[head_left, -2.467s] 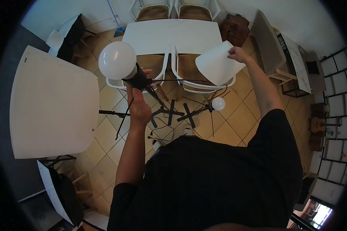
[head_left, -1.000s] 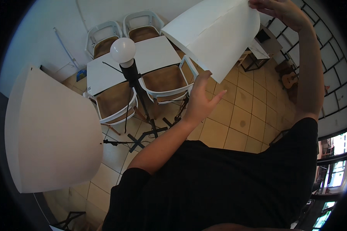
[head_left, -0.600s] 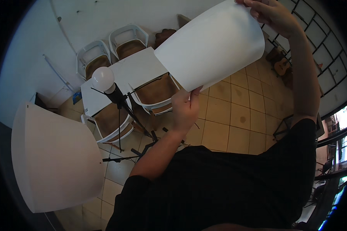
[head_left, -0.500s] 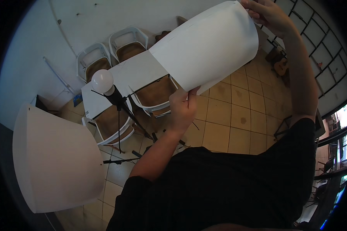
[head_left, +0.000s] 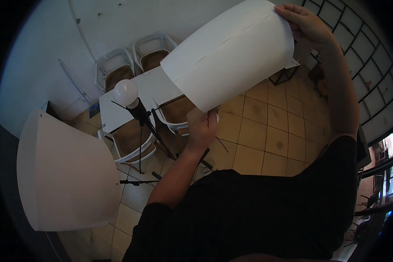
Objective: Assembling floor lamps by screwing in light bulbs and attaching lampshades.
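Observation:
A large white sheet (head_left: pixel 231 52), gently curved and with a row of short slits across it, hangs between my two hands. My left hand (head_left: pixel 201 126) pinches its lower near corner between thumb and fingers. Up at the far right corner, my right hand (head_left: pixel 305 25) is closed on the sheet's edge, thumb on the near face. Left of my left hand stands a black stand (head_left: pixel 150 126) with a bare white bulb (head_left: pixel 125 93) on top. Another curved white panel (head_left: pixel 70 174) is at the lower left, touched by neither hand.
Beyond the bulb is a white table (head_left: pixel 139 91) with white chairs (head_left: pixel 114 70) that have brown seats. The stand's dark legs (head_left: pixel 137 182) spread over the tiled floor (head_left: pixel 260 126). A small black-framed table (head_left: pixel 285 74) stands at the far right, near a gridded wall panel (head_left: pixel 371 70).
The sheet has tilted, so its slit face shows more. My left hand has shifted slightly left and down, still pinching. The view has turned a little, moving the furniture in it.

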`<action>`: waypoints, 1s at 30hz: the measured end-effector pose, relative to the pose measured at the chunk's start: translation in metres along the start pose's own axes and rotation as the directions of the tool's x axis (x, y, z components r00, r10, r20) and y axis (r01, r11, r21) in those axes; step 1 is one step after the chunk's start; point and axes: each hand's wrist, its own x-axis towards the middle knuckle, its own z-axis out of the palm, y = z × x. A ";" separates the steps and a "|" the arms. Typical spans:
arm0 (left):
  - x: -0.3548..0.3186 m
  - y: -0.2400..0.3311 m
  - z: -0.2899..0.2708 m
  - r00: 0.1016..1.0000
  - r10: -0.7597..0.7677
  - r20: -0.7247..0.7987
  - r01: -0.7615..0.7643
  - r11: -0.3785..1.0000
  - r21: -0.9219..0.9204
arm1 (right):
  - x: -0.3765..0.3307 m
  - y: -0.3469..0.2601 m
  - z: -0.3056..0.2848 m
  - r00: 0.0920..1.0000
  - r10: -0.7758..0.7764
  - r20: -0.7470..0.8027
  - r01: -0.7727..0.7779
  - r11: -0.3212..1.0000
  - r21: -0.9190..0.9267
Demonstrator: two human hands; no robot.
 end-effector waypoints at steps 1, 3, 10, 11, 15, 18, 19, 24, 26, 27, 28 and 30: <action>0.002 0.001 -0.001 0.999 0.025 -0.028 -0.025 1.000 -0.002 | -0.001 -0.006 0.002 1.000 0.006 -0.026 -0.006 1.000 0.010; -0.001 -0.003 -0.005 0.998 0.007 -0.063 -0.009 0.999 -0.040 | -0.006 -0.017 0.011 0.999 0.007 -0.041 -0.007 1.000 0.024; 0.000 0.023 -0.011 0.980 -0.195 0.039 0.194 0.892 -0.409 | -0.034 -0.044 0.015 0.970 -0.231 -0.072 0.209 0.950 -0.232; 0.000 0.027 -0.013 0.980 -0.197 0.038 0.196 0.891 -0.410 | -0.036 -0.044 0.012 0.972 -0.226 -0.063 0.196 0.930 -0.310; 0.003 0.039 -0.026 0.934 -0.342 0.106 0.312 0.632 -0.709 | -0.031 -0.001 0.009 0.898 -0.439 -0.025 0.396 0.833 -0.386; 0.020 0.058 -0.030 0.756 -0.613 0.232 0.457 0.239 -0.857 | -0.053 -0.009 0.034 0.912 -0.410 -0.004 0.380 0.850 -0.365; 0.020 0.053 -0.031 0.736 -0.618 0.277 0.526 0.265 -0.808 | -0.060 -0.011 0.039 0.913 -0.408 -0.010 0.374 0.846 -0.380; 0.012 0.052 -0.019 0.771 -0.632 0.083 0.425 0.412 -0.806 | -0.068 0.005 0.036 0.947 -0.322 -0.009 0.298 0.886 -0.354; 0.013 0.047 -0.019 0.789 -0.610 0.069 0.407 0.437 -0.802 | -0.070 0.008 0.025 0.992 -0.114 0.047 0.122 0.960 -0.252; 0.013 0.045 -0.018 0.808 -0.588 0.044 0.384 0.468 -0.796 | -0.072 0.009 0.023 0.993 -0.110 0.041 0.117 0.959 -0.257; 0.012 0.043 -0.018 0.808 -0.587 0.049 0.386 0.465 -0.797 | -0.074 0.011 0.023 0.992 -0.116 0.055 0.126 0.964 -0.234; 0.010 0.040 -0.017 0.843 -0.537 0.007 0.347 0.534 -0.771 | -0.076 0.015 0.024 0.990 -0.123 0.064 0.134 0.968 -0.213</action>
